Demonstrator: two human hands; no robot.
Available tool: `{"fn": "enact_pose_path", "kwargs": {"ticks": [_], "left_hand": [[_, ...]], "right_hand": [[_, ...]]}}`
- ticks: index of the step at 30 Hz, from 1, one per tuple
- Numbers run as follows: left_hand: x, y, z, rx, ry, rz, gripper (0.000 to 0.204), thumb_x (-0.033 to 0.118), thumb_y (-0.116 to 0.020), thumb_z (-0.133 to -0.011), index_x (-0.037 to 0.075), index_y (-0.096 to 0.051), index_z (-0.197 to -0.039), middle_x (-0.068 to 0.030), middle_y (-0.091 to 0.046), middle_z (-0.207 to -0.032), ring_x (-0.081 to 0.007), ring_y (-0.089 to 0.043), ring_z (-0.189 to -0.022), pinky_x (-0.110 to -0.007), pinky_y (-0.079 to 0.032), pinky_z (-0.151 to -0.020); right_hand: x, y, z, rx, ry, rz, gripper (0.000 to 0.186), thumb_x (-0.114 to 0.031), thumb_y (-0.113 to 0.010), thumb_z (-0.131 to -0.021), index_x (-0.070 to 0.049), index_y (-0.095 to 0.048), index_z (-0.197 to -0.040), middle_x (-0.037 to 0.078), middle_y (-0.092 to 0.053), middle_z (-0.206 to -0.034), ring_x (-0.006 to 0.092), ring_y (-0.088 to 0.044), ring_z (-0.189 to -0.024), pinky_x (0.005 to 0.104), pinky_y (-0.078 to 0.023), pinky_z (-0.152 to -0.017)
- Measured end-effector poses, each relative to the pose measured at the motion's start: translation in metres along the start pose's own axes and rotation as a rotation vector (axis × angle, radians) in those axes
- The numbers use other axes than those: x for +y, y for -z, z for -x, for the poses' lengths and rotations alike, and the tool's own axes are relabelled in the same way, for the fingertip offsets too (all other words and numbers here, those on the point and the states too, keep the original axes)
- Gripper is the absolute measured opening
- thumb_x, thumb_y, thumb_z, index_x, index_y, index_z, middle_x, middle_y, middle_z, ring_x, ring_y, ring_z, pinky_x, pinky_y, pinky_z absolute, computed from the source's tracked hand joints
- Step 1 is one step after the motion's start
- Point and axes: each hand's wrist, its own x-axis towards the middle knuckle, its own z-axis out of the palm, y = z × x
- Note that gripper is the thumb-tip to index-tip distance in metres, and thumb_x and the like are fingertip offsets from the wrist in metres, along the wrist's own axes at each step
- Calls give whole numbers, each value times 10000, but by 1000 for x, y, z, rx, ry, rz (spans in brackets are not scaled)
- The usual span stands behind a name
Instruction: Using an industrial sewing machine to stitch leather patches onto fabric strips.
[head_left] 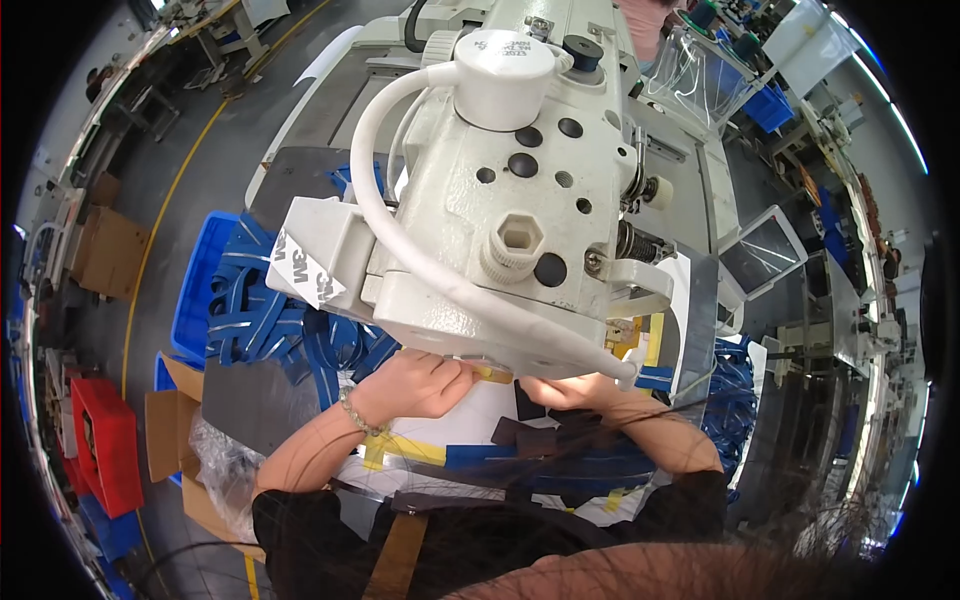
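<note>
The large white head of an industrial sewing machine (500, 220) rises in front of me and covers my fingertips. My left hand (430, 383) is curled closed under its front edge, a beaded bracelet on the wrist. Whatever those fingers pinch is hidden. On the other side of the needle area, my right hand (575, 388) is also closed, its fingers partly behind the machine. A small dark piece (530, 402) lies by its fingertips; I cannot make out what is gripped. A blue strap (480, 456) runs across the near side of the work surface, below both hands.
Blue straps with pale stripes (265, 310) are heaped left of the machine, beside a blue bin (200, 285). More blue webbing (733, 400) hangs at the right. A tilted screen (765, 252) stands far right. An open cardboard box (180, 430) and a red crate (105, 445) are at left.
</note>
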Motion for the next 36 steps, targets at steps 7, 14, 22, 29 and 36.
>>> {"fn": "enact_pose_path", "kwargs": {"ticks": [7,14,22,29,36], "left_hand": [[-6,-1,4,226,-152,26,258,155,-673,-766,98,-479,-606,34,-449,-582,-87,-451,-496,-230,-339,-448],[-9,0,5,306,-242,87,276,134,-679,-766,84,-471,-591,36,-388,-560,-74,-408,-469,-230,-293,-436],[-13,4,11,327,-254,93,246,133,-673,-772,64,-501,-610,37,-367,-551,-70,-364,-444,-225,-268,-430],[-18,6,10,410,-305,82,228,121,-664,-776,53,-505,-627,35,-356,-548,-69,-365,-440,-224,-266,-415],[-17,14,10,254,-237,89,140,123,-618,-756,50,-521,-688,33,-409,-616,-75,-427,-526,-224,-321,-457]], "right_hand": [[16,-1,-28,169,434,300,275,-140,-571,-714,-186,-515,-979,-13,-532,-1009,123,-544,-825,259,-444,-701],[24,3,-38,129,703,445,200,-166,-554,-827,-59,-494,-985,29,-493,-990,141,-521,-1000,265,-438,-872],[35,-6,-58,234,1045,580,61,-85,-536,-830,-119,-511,-874,47,-609,-855,210,-617,-798,332,-513,-742],[26,-8,-48,93,720,303,92,-85,-544,-832,-118,-529,-917,58,-613,-872,224,-617,-808,339,-507,-747],[11,-13,-14,-60,359,37,129,-84,-552,-835,-118,-547,-959,69,-616,-888,239,-616,-818,347,-501,-753]]}}
